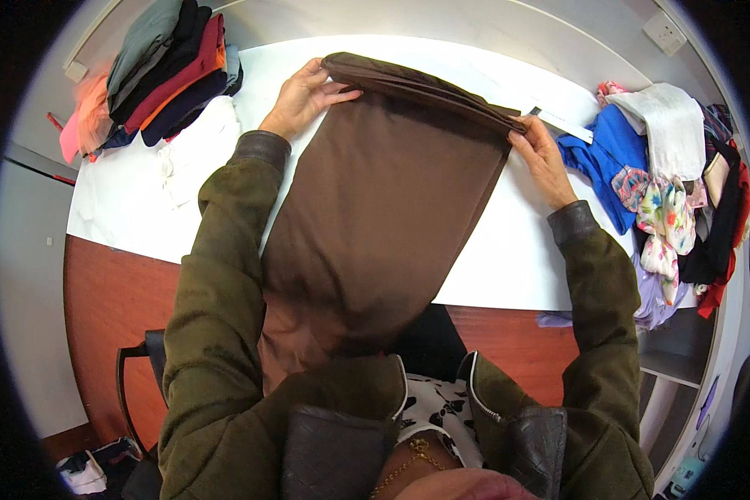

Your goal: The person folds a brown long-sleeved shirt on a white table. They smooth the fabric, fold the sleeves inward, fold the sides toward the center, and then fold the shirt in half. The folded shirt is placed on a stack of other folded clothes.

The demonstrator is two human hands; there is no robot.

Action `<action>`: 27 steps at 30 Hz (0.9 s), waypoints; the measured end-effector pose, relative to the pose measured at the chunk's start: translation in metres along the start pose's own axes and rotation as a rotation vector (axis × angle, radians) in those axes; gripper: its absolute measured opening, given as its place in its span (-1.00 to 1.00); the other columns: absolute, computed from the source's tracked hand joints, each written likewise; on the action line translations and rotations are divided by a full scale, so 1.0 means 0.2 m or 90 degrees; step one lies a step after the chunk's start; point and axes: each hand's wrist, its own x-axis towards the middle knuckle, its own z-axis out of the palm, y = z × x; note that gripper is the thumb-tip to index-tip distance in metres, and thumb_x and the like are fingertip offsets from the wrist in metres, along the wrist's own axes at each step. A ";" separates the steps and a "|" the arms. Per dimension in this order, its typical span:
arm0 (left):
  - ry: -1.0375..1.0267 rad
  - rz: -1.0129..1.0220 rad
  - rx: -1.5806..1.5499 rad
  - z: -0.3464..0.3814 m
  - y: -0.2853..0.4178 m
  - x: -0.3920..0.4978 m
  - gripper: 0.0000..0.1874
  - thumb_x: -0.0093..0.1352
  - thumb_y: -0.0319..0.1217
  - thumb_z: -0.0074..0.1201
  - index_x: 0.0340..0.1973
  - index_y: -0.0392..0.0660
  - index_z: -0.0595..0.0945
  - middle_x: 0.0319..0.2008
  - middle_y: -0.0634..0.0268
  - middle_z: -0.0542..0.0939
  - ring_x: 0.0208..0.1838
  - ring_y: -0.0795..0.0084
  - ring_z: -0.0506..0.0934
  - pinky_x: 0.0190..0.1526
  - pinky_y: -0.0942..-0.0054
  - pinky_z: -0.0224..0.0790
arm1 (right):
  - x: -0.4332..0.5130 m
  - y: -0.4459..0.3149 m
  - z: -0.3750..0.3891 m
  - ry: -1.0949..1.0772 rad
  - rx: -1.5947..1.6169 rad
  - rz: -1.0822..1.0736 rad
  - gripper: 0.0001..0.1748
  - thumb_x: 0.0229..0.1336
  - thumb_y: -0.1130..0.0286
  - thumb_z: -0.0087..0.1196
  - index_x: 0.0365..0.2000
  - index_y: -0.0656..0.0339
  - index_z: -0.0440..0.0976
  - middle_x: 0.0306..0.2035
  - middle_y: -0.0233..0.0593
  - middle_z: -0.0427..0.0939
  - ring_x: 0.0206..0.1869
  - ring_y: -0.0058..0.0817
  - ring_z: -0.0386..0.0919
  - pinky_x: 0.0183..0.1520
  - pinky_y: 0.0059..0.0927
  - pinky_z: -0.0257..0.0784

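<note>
A long brown garment (381,194) lies across the white table (519,269) and hangs over its front edge towards my body. Its far end is gathered in a layered, folded band. My left hand (309,94) holds the left end of that band, thumb and fingers around the cloth edge. The band's right end is pinched in my right hand (539,150). A white tag (559,125) bearing writing sticks out just beyond my right fingers. Whether the garment is trousers or a skirt, I cannot tell.
At the left, folded clothes (175,75) are stacked beside a white garment (203,150). A heap of clothes with a blue garment (606,156) and a floral cloth (665,212) covers the table's right end. A chair (125,375) stands at the lower left.
</note>
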 end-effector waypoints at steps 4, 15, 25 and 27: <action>0.078 0.002 0.070 0.01 0.00 -0.02 -0.77 0.45 -0.56 -0.43 -0.04 -0.26 0.32 0.03 -0.01 0.39 0.15 0.00 0.40 0.18 -0.01 0.34 | -0.02 0.02 0.02 -0.025 -0.160 -0.100 -0.76 0.18 0.47 0.02 -0.11 0.18 0.37 -0.09 -0.34 0.50 -0.09 -0.51 0.46 0.07 -0.50 0.35; 0.124 -0.078 0.052 0.04 0.05 -0.13 -0.75 0.42 -0.33 -0.16 -0.11 -0.25 0.35 -0.10 -0.12 0.41 -0.03 0.11 0.51 0.06 0.13 0.45 | -0.08 -0.03 0.07 0.033 -0.590 -0.248 -0.63 -0.20 0.61 0.12 -0.26 0.18 0.35 0.08 -0.40 0.40 0.09 -0.17 0.22 0.17 -0.20 0.18; 0.143 -0.125 0.253 0.10 0.04 -0.01 -0.66 0.23 -0.59 -0.07 -0.05 -0.24 0.38 -0.16 0.10 0.43 -0.25 0.39 0.50 -0.13 0.33 0.52 | -0.05 -0.08 0.05 0.083 -0.527 -0.304 -0.61 -0.22 0.53 0.11 -0.23 0.17 0.38 -0.08 -0.33 0.45 0.05 -0.26 0.26 0.15 -0.21 0.14; 0.164 -0.068 0.215 0.09 0.01 -0.01 -0.64 0.21 -0.65 -0.14 -0.06 -0.21 0.39 -0.17 0.11 0.43 -0.24 0.40 0.49 -0.13 0.35 0.52 | -0.05 -0.08 0.05 0.065 -0.526 -0.305 -0.59 -0.22 0.53 0.11 -0.21 0.17 0.39 -0.16 -0.30 0.47 0.02 -0.29 0.30 0.14 -0.22 0.14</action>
